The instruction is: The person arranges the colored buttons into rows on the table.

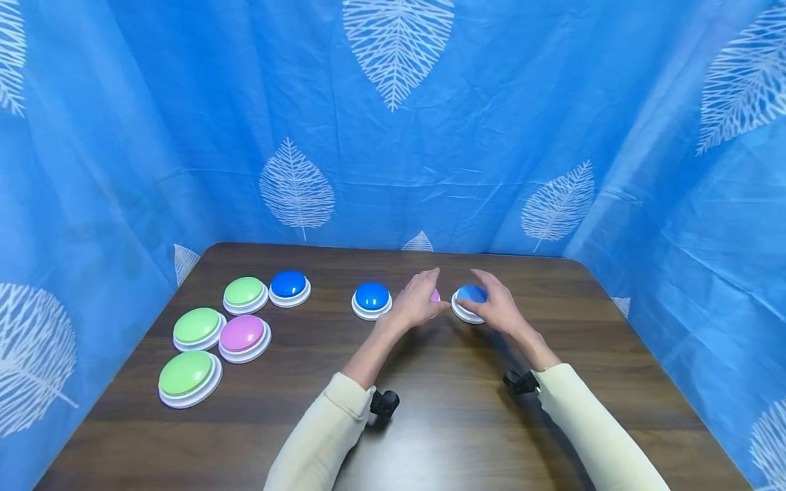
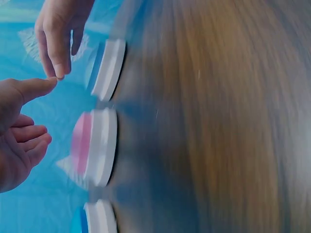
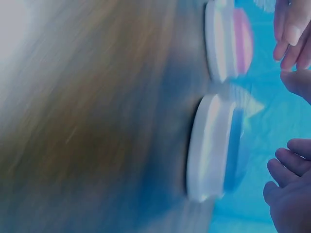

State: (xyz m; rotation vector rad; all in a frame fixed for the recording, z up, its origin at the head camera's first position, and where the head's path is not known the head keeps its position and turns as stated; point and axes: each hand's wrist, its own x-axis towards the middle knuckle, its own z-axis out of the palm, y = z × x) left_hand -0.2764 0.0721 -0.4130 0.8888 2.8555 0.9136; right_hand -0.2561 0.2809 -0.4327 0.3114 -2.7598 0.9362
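Observation:
Three round push buttons with white bases stand in a row towards the back of the table: a blue button [image 1: 372,297], a pink button [image 2: 81,145] and another blue button [image 3: 235,150]. Above the pink one hovers my left hand [image 1: 416,300], which hides most of it in the head view. My right hand [image 1: 499,305] is over the right-hand blue button, partly covering it. Both hands have relaxed, spread fingers and hold nothing. The wrist views show a gap between the hands and the button tops.
At the table's left lie several more buttons: green buttons [image 1: 185,374], a pink button [image 1: 242,334] and a blue button [image 1: 288,285]. Blue curtains [image 1: 393,170] with white leaf prints hang around the dark wooden table [image 1: 442,429].

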